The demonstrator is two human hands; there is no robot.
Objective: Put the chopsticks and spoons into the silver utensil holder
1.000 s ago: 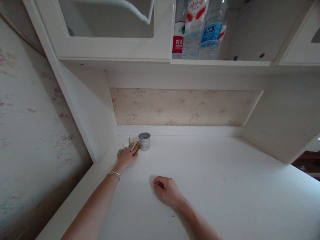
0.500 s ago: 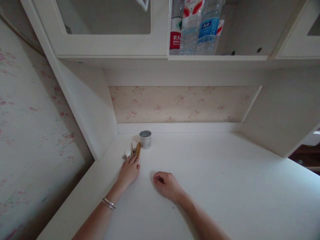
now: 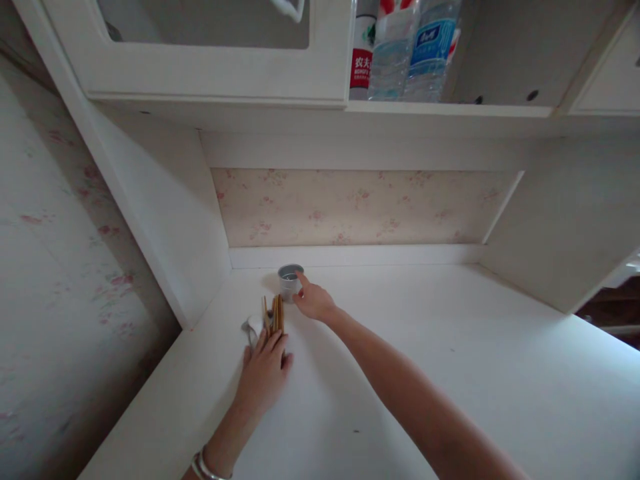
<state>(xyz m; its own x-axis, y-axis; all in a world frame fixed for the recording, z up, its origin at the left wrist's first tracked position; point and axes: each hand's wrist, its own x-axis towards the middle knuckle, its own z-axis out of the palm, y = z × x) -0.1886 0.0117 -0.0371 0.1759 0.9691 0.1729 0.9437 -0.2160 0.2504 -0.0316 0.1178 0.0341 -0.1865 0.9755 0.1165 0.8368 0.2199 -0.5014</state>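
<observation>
My left hand (image 3: 265, 373) lies palm down on the white tabletop, its fingers spread over the near ends of a bundle of wooden chopsticks (image 3: 278, 313). Left of the bundle, close to those fingertips, is a white spoon (image 3: 255, 325) with a metal utensil beside it, partly hidden. A grey metal cup (image 3: 289, 287) with small holes stands upright just behind the chopsticks. My right hand (image 3: 315, 301) is at the cup's right side, index finger stretched to the rim and thumb low by the wall. How firmly it touches the cup I cannot tell.
The white tabletop (image 3: 400, 373) ends at a back panel with flowered wallpaper (image 3: 360, 207). Overhead, a cabinet (image 3: 215, 73) holds several plastic bottles (image 3: 395, 60) on an open shelf. A side panel (image 3: 150, 200) bounds the left.
My right hand has moved forward from the tabletop to the cup, its curled fingers now extended. My left hand has shifted slightly nearer and spread over the chopsticks' ends. The view has tilted slightly.
</observation>
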